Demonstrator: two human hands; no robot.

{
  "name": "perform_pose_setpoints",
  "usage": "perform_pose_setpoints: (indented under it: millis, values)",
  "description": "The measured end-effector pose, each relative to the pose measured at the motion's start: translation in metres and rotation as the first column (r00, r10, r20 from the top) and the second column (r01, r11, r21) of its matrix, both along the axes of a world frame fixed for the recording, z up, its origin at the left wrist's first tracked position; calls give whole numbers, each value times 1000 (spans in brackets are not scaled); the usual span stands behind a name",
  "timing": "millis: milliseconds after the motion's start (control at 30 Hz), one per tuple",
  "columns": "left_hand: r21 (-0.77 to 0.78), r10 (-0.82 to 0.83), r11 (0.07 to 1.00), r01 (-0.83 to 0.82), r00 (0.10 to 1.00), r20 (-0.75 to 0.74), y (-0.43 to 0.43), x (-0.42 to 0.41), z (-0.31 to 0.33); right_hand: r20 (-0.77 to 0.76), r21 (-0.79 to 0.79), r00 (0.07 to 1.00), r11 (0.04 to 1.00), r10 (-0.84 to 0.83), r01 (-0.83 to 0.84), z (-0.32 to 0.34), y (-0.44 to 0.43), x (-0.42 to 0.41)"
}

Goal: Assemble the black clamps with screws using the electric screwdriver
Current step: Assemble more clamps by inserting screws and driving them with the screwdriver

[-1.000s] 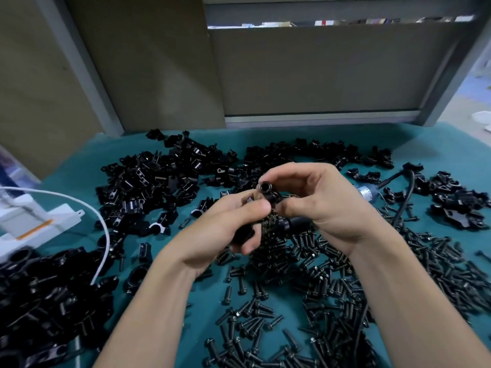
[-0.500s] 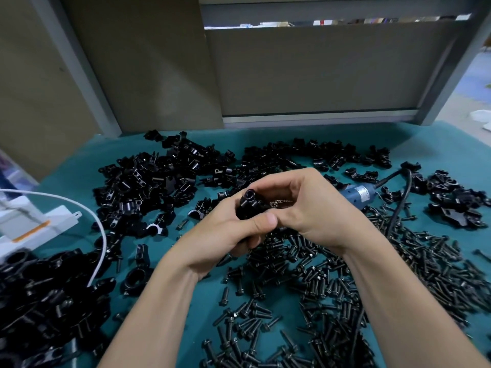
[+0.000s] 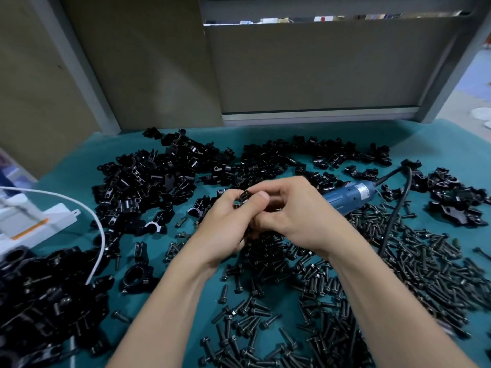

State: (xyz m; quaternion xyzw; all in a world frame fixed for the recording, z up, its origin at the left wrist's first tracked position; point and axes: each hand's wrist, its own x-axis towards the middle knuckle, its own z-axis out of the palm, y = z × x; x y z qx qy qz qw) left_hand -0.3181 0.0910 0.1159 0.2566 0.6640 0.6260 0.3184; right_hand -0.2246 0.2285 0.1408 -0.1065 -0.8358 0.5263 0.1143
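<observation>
Right, our left hand (image 3: 225, 225) and right hand (image 3: 291, 208) both curl round one small black metal clamp (image 3: 243, 195), held above the teal desk (image 3: 79, 166). The left grips from below and the right pinches the top.

Risk: a crooked screw cross-threads, or drops among the loose black screws (image 3: 398, 261).

We can't see any screw in the grip because our fingers (image 3: 276, 191) hide it. The blue electric screwdriver (image 3: 350, 195) lies behind the right hand.

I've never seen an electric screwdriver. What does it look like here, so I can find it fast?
Start at the teal table, littered with black clamps and screws. Just beyond the right hand lies the electric screwdriver, on its side. It is the only blue thing among all those black parts, with a black cable trailing from its far end.
</observation>
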Motion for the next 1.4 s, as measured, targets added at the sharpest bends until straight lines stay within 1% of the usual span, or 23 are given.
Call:
perform_pose_setpoints:
  millis: [67,200,233,300,367,400,433,500,600,633,700,800,867,900,933,1000,1033,1100,1200,1267,1333,1367,1400]
  values:
    - [0,105,994,-105,994,6,5,1,-3,-1,-28,999,999,-44,44,-1,3,0]
    - [102,183,977,-185,983,30,11,4,-3,-22,-39,991,991,-130,129,-3,8,-2]
    - [118,182,975,-187,982,53,11,6,-1,-35,-31,984,985,-174,172,-4,8,-3]
    - [132,156,975,-176,976,151,13,8,3,-68,-2,964,967,-256,256,-4,8,-5]
    - [166,142,968,-186,959,246,13,10,7,-94,40,957,959,-274,279,-3,6,-5]
    - [174,157,963,-207,953,261,12,10,8,-101,48,961,964,-257,262,-2,4,-5]
    - [169,180,960,-225,953,245,12,10,10,-109,55,964,967,-241,248,-2,2,-5]
    - [133,220,962,-240,964,152,11,11,12,-141,92,960,962,-242,256,-2,-2,-5]
    - [19,290,957,-289,956,-53,11,9,10,-208,54,921,937,-329,346,-3,-4,-7]
    - [-20,289,956,-293,949,-125,10,8,9,-214,32,914,932,-345,360,-3,-2,-8]
    - [-48,240,966,-255,948,-209,10,8,8,-187,-36,936,954,-298,297,-5,-1,-9]
    - [-5,176,983,-182,960,-216,8,10,8,-152,-158,970,974,-188,164,-7,0,-8]
    - [-24,155,985,-168,948,-277,6,9,9,-139,-164,976,976,-169,145,-5,1,-6]
    - [-58,148,982,-177,931,-334,5,8,10,-134,-122,974,978,-183,167,-3,0,-5]
    - [-95,144,976,-195,908,-393,5,9,10,-123,-35,969,977,-214,211,-1,-2,-4]
    - [-127,166,958,-256,860,-483,7,12,10,-112,173,949,935,-295,311,1,-9,-5]
    - [-128,181,950,-284,839,-514,9,14,9,-117,245,941,909,-318,337,3,-14,-6]
    - [-124,203,940,-318,812,-548,10,15,8,-113,302,944,894,-310,330,7,-22,-6]
    - [-72,258,933,-353,795,-549,7,9,6,-37,294,975,930,-220,221,12,-23,-3]
    - [-75,259,931,-358,791,-555,6,6,7,-15,290,978,935,-208,204,14,-20,-1]
    - [-115,221,937,-330,815,-535,6,2,6,-59,283,962,920,-267,272,17,-15,1]
    - [-129,208,943,-306,848,-487,6,0,6,-72,292,953,908,-293,301,19,-10,5]
    - [-125,212,950,-287,884,-417,5,-2,6,-49,325,957,901,-287,287,21,-5,10]
